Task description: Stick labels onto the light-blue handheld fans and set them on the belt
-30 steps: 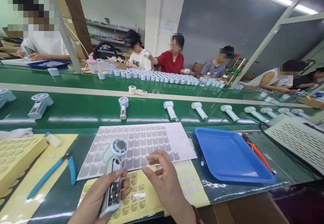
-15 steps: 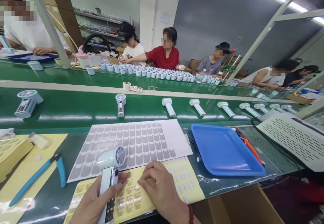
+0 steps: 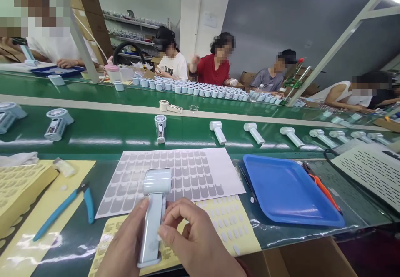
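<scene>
A pale blue handheld fan (image 3: 152,227) stands nearly upright in front of me, its plain back turned to me. My left hand (image 3: 123,243) is closed around the handle from the left. On the other side, my right hand (image 3: 195,237) has its thumb and fingers curled together at the handle's right edge; whatever they pinch is hidden. Beneath both hands lies a yellow sticker sheet (image 3: 104,243) with printed labels. Behind the fan is a white sheet of grey stickers (image 3: 193,172). A yellow sheet with small pale oval stickers (image 3: 231,222) sits right of my right hand.
A blue tray (image 3: 290,189) lies at right, with orange-handled pliers (image 3: 325,191) along its edge. Blue-handled pliers (image 3: 67,210) rest at left. Several fans line the green conveyor belt (image 3: 190,133). Co-workers sit beyond, behind rows of pale blue round parts (image 3: 200,89).
The fan has been turned from its front to its back in my left hand. My right hand has moved left from above the yellow sheet to the handle. The view has shifted slightly.
</scene>
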{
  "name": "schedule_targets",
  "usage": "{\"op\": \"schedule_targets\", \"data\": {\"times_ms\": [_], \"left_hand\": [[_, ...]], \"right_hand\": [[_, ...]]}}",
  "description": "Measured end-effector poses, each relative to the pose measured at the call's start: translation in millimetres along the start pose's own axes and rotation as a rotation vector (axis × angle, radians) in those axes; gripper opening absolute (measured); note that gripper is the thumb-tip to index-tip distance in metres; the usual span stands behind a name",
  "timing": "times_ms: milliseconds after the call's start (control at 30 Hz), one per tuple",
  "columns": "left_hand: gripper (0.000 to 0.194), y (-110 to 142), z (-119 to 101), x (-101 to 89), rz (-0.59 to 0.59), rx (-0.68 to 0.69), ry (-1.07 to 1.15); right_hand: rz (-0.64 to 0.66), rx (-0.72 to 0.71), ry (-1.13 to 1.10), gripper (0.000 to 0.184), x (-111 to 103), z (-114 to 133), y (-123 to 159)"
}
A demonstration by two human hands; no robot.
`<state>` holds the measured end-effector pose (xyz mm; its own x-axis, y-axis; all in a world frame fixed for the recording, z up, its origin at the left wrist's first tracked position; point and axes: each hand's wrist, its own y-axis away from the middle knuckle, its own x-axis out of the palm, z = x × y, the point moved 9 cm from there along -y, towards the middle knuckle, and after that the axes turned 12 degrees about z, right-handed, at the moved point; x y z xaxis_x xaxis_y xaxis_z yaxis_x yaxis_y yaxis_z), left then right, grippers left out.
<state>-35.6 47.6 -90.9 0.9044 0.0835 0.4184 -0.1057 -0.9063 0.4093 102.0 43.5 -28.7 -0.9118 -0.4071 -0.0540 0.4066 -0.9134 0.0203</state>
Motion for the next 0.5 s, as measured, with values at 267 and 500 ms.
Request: {"op": "schedule_targets", "data": {"times_ms": [267,500], "left_hand": [[0.040,-5,1,3.2,-0.027,-0.027,0.124],[0.024,-2,0,6.9,-0.093,-0.056,0.199]], "right_hand": [[0.003,-0.006,0.089,0.014,3,11,-10],[-0.006,0.022,0.123,0.016,4,8,-14]]}}
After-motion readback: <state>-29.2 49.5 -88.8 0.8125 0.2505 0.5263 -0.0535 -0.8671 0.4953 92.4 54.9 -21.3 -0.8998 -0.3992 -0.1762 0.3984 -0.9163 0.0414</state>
